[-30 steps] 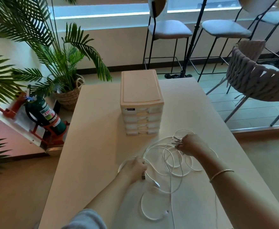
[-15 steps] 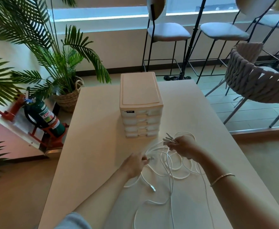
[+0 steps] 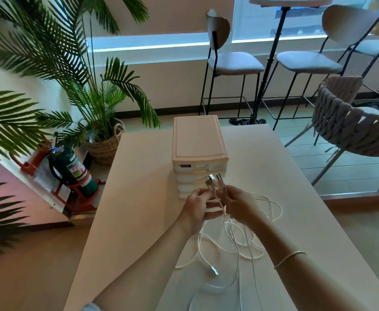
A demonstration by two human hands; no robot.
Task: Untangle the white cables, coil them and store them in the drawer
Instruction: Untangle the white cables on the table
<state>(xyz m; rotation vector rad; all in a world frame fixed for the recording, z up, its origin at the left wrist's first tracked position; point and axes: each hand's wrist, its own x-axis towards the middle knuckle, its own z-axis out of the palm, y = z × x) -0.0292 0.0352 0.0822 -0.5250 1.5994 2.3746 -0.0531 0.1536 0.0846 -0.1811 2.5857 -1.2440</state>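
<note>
Centre of frame: the left hand and right hand meet, fingers curled and pinching a bunch of metal-tipped plugs that stand upright above the knuckles. From both grips the white cables hang in thin, glossy, tangled loops onto the table, a smooth, matte, pale-beige rectangle; one loose connector lies lower centre. A slim beaded bracelet circles the right wrist. Just behind the hands stands the drawer unit, a boxy cream plastic stack with translucent drawer fronts, all pushed in. Upper left: feathery palm fronds in a woven basket and a dark green cylindrical extinguisher on a red stand. Upper right: thin-legged black metal stools with padded seats and a rope-woven chair, on a tiled floor under a bright window.
</note>
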